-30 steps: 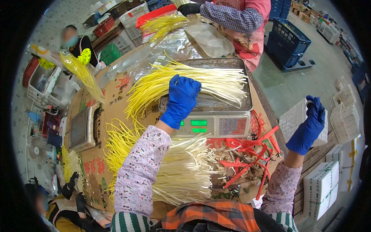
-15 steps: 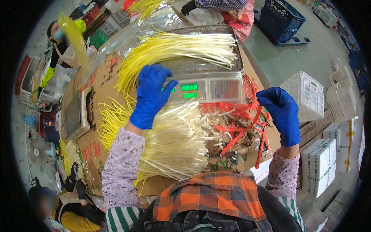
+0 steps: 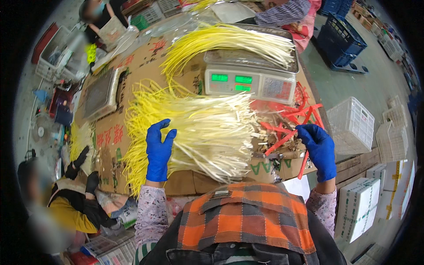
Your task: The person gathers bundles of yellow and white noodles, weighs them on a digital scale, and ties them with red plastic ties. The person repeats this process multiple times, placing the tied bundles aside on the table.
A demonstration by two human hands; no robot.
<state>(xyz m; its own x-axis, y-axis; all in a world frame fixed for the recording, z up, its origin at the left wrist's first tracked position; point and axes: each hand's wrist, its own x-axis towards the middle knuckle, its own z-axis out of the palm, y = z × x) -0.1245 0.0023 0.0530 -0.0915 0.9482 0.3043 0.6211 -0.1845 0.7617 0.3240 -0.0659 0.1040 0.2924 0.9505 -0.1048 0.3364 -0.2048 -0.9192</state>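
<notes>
My left hand (image 3: 159,152) in a blue glove rests at the left part of a large pile of yellow and white stalks (image 3: 207,132), thumb and fingers curved and apart. My right hand (image 3: 317,150), also gloved blue, has its fingertips pinched by the red strips (image 3: 280,143) at the table's right edge; what is between them is unclear. Pale trimmed scraps and a handled tool (image 3: 285,155) lie there too. Beyond the pile, a bundle of stalks (image 3: 238,42) lies across the pan of a digital scale (image 3: 278,90), its yellow ends hanging over the left side.
A second scale (image 3: 99,97) sits at the left of the cardboard-covered table (image 3: 108,163). Co-workers are at the far side (image 3: 282,13), upper left (image 3: 106,22) and lower left (image 3: 75,210). White crates (image 3: 353,126), a foam box (image 3: 357,210) and stacked blue crates (image 3: 340,37) stand right.
My left hand has left the bundle on the scale and moved down to the large pile. My right hand has come down to the red strips. The upper-left co-worker's bag of stalks has left that spot.
</notes>
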